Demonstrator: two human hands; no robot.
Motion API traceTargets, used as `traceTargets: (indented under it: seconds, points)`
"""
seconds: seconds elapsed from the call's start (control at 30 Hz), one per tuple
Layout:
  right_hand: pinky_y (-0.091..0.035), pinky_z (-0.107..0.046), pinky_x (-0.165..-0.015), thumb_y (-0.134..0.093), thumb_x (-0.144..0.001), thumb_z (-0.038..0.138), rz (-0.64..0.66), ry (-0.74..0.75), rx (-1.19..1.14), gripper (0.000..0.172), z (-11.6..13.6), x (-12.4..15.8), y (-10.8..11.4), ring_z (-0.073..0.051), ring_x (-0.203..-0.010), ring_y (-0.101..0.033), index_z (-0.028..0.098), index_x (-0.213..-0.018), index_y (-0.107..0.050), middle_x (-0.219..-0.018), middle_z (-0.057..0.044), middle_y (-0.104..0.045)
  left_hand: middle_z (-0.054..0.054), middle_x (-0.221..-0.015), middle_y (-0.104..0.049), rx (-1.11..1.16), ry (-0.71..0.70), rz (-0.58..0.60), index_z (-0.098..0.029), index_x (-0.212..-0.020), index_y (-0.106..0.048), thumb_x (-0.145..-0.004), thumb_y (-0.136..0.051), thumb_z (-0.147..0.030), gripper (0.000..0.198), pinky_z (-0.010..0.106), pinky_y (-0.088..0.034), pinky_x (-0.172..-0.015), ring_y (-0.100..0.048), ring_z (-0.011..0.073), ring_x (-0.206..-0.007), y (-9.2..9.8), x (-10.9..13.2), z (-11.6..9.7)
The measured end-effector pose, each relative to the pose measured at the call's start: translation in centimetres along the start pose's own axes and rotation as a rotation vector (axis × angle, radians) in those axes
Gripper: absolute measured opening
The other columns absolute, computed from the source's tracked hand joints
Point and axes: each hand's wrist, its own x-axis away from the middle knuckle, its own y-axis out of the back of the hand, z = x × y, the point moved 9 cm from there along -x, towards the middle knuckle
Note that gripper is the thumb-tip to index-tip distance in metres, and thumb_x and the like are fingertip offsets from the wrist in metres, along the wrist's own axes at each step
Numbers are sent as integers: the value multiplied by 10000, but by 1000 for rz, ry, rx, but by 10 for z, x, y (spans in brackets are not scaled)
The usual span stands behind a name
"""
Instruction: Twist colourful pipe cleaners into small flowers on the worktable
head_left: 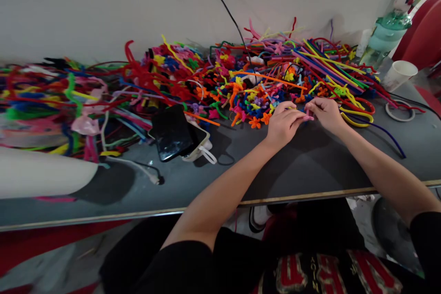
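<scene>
My left hand [284, 124] and my right hand [325, 112] meet on the grey table [310, 165], fingers pinched together on a small pink pipe cleaner piece [308, 118] held between them. Just beyond my hands lies a big heap of colourful pipe cleaners [241, 78] with several small twisted pipe cleaner flowers [257, 121] at its near edge. Long straight stems [327, 66] lie at the right of the heap.
A black phone [171, 133] leans on a white stand left of my hands, with a white cable [138, 167] nearby. A paper cup [399, 74], a green bottle [386, 36] and a tape ring [399, 111] stand at the right. A white object [41, 172] lies at the left edge.
</scene>
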Motion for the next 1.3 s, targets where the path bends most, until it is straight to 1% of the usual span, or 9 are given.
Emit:
traceTargets:
  seconds: [0.13, 0.3, 0.53, 0.77, 0.9, 1.0, 1.1, 1.17, 1.3]
  points:
    - [-347, -238, -480, -592, -806, 679, 51, -38, -25, 534, -5, -1, -7, -88, -484, -474, 166, -659, -628, -541, 3, -575, 32, -760, -718, 78, 67, -6, -238, -872, -774, -918, -639, -359, 186, 339, -510, -821, -609, 184, -901, 1, -1, -2]
    - [-345, -221, -419, -655, -715, 723, 147, -191, -153, 563, -26, 0, -23, -73, -426, -453, 177, -611, -566, -495, 31, -534, 36, -842, -673, 372, 364, 1, -231, -855, -790, -824, -734, -457, 235, 281, -508, -684, -596, 135, -767, -13, 8, 27]
    - [-376, -194, -383, -747, -646, 675, 150, -334, -254, 534, -31, 6, -34, -65, -403, -456, 165, -585, -600, -458, 25, -546, 39, -820, -719, 696, 606, 42, -223, -803, -775, -778, -777, -429, 208, 390, -535, -892, -653, 175, -865, -38, 24, 49]
    - [-363, -192, -372, -740, -690, 640, 96, -350, -221, 497, -38, 6, -32, -66, -404, -452, 164, -614, -617, -466, 22, -529, 48, -850, -749, 761, 713, 93, -189, -814, -752, -748, -789, -475, 296, 387, -559, -888, -686, 172, -834, -45, 29, 56]
    - [-396, -216, -404, -707, -735, 633, -72, -275, -236, 470, -43, -1, -12, -85, -446, -497, 180, -850, -659, -582, 21, -560, 61, -968, -763, 752, 767, -13, -188, -911, -724, -789, -753, -503, 339, 386, -560, -935, -711, 178, -918, -42, 31, 68]
    - [-437, -235, -464, -653, -782, 642, -153, -156, -250, 491, -30, -3, 5, -97, -530, -539, 216, -1026, -644, -736, 0, -610, 78, -1080, -750, 746, 754, -17, -193, -1005, -703, -802, -736, -515, 382, 395, -550, -965, -706, 199, -1016, -42, 30, 69]
    - [-479, -252, -571, -666, -794, 594, -51, -35, -182, 456, -10, -2, 3, -119, -646, -588, 223, -1061, -664, -810, -19, -654, 87, -1074, -745, 712, 711, 41, -189, -1060, -675, -804, -724, -534, 433, 372, -562, -929, -706, 196, -995, -43, 27, 67]
    - [-482, -261, -612, -707, -773, 544, 27, 8, -102, 409, -3, 1, -4, -134, -694, -609, 201, -995, -698, -820, -32, -687, 90, -1031, -743, 638, 686, 80, -180, -1053, -655, -801, -724, -537, 442, 343, -572, -871, -708, 189, -944, -42, 26, 66]
    - [-463, -256, -559, -703, -771, 529, 49, -59, -108, 374, -12, 2, -12, -118, -609, -589, 164, -855, -701, -757, -41, -702, 83, -954, -731, 517, 681, 67, -170, -1049, -633, -850, -672, -519, 403, 299, -556, -769, -697, 172, -857, -34, 24, 70]
